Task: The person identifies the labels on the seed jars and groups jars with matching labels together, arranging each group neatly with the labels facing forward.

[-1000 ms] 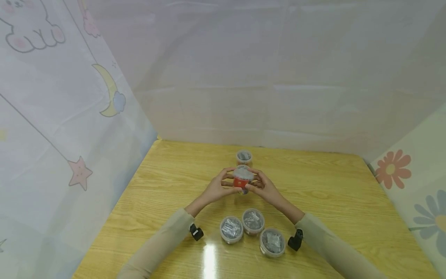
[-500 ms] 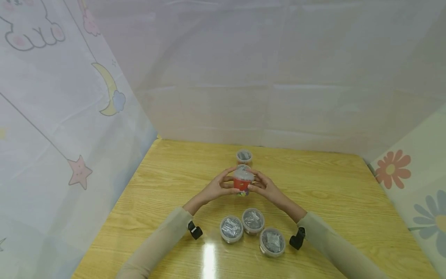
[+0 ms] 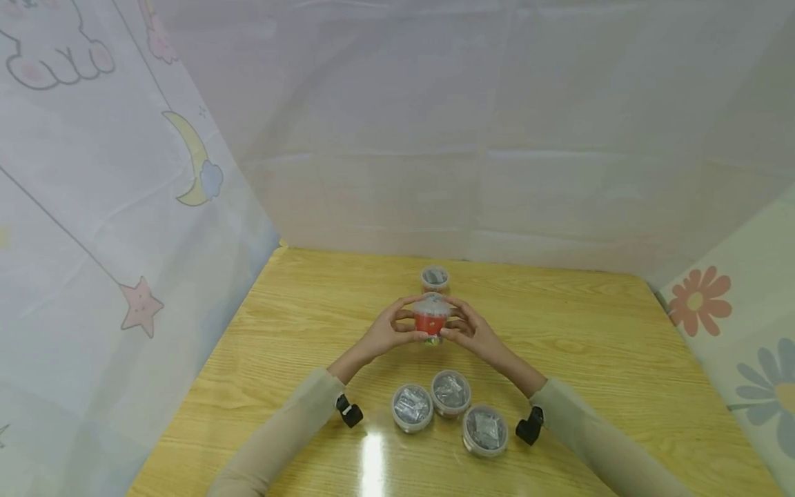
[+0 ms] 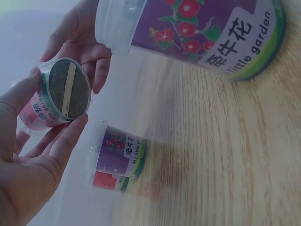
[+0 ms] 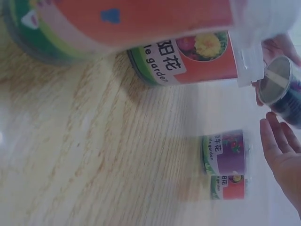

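Between my two hands is a red lidded plastic cup, held above the table with its clear lid up. My left hand grips its left side, thumb in front and fingers around the back. On the other side my right hand pinches it with thumb and fingers. In the left wrist view the held cup's dark base shows, crossed by a pale strip. Just behind the held cup stands a purple "My little garden" cup, mostly hidden in the head view. Another red cup is farther back.
Nearer me stand three more lidded cups: a left one, a middle one and a right one, silvery packets under their lids. The wooden table meets a pale cloth backdrop behind and at the sides.
Both hands stay almost in place with the red cup between them. The cup has turned and tilted slightly, its printed front shifting a little. The other cups have not moved.
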### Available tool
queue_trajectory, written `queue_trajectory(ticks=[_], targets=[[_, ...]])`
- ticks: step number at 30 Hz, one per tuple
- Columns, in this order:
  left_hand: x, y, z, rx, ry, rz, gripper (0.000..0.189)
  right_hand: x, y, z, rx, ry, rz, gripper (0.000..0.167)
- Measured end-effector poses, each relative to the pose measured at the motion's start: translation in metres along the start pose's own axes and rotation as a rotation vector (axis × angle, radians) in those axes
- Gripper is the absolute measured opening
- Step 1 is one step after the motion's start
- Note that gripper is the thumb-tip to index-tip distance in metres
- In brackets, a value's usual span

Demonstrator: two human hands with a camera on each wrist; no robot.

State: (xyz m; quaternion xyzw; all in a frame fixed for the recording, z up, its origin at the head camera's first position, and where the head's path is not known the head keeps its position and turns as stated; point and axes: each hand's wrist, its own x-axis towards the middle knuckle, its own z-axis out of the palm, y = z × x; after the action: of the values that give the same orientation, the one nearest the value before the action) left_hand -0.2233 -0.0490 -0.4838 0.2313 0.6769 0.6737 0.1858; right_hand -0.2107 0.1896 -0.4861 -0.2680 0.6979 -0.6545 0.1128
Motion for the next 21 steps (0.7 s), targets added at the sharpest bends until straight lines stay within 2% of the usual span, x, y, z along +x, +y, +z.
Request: queue_trajectory(ticks=[8, 15, 21], targets=[[-0.001, 0.003, 0.006, 0.104, 0.096, -0.025, 0.075, -0.001, -0.007, 0.009, -0.121, 0.050, 0.019, 0.074], [-0.003, 0.003, 0.010, 0.163, 0.118, -0.003, 0.075, -0.005, -0.029, 0.017, -0.142, 0.058, 0.033, 0.076], [-0.004, 0.004, 0.011, 0.178, 0.105, 0.002, 0.076, -0.004, -0.019, 0.013, -0.090, 0.054, 0.035, 0.076]])
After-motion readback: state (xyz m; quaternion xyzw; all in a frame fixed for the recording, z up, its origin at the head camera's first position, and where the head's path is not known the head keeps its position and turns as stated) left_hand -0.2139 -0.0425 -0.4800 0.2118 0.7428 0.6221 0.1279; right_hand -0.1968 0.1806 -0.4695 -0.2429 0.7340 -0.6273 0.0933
